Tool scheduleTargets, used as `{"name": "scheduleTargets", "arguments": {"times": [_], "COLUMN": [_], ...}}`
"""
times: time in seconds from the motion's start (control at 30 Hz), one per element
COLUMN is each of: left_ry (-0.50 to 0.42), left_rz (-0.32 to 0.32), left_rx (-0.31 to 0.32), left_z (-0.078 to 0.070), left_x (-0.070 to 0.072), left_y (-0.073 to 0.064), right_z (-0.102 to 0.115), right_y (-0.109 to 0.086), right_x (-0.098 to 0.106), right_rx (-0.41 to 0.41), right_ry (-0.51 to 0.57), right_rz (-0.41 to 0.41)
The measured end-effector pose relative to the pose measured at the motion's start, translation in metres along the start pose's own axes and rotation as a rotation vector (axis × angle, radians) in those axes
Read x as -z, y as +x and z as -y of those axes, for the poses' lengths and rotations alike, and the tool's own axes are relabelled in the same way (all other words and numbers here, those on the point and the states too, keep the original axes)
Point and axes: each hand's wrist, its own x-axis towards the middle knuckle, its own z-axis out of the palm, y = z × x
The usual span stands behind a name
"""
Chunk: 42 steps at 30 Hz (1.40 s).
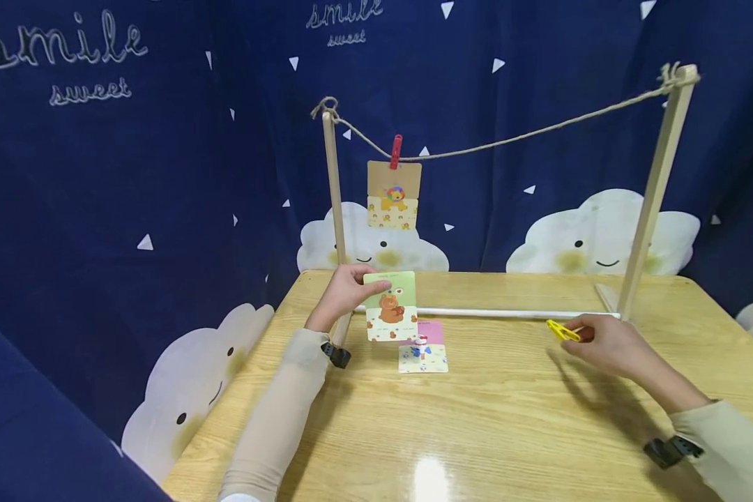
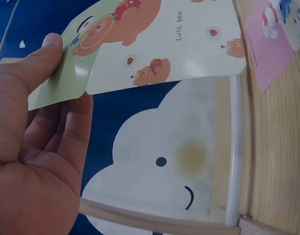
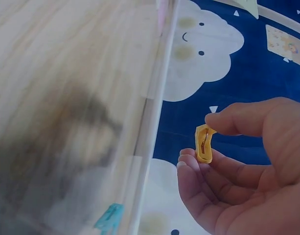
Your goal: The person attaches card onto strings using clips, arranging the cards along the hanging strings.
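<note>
My left hand (image 1: 345, 293) pinches a green and cream card with a brown bear (image 1: 391, 310) by its upper left edge, thumb in front. The card is held up over the table. My right hand (image 1: 615, 348) pinches a yellow clothespin (image 1: 563, 330) between thumb and fingers, above the table's right side. A pink and cream card (image 1: 436, 359) lies on the table, partly hidden by the bear card. From a sagging rope (image 1: 514, 139) hangs a tan card with a lion (image 1: 393, 209), clipped by a red clothespin (image 1: 396, 152).
The rope is tied between a left wooden post (image 1: 335, 181) and a taller-looking right post (image 1: 655, 188). A white bar (image 1: 477, 312) runs low between them. In the right wrist view a teal clothespin (image 3: 109, 218) shows near this bar. A dark blue curtain (image 1: 477, 104) hangs behind.
</note>
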Motion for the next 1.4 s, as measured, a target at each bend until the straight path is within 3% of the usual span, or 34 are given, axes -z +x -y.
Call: {"name": "scheduleTargets", "arguments": {"times": [0.23,0.53,0.73,0.97,1.4], "left_ry": [-0.007,-0.012,-0.018,-0.013,-0.014], "left_rz": [0.020,0.012,0.010,0.021,-0.044], "left_rx": [-0.037,-0.019,-0.062,-0.054,-0.050], "left_z": [-0.011,-0.023,-0.030,-0.040,-0.055], "left_x": [-0.012,-0.024,-0.029,-0.031,-0.030], "left_y": [0.008,0.016,0.019,0.023,0.030], "right_z": [0.012,0.028,0.040,0.057,0.086], "right_y": [0.001,0.012,0.018,0.023,0.036], "right_x": [0.012,0.038,0.052,0.061,0.082], "right_rx": [0.010,0.031,0.030,0.038,0.051], "right_ry": [0.021,0.006,0.012,0.022,0.031], "right_rz": [-0.010,-0.051,-0.074,-0.096,-0.170]}}
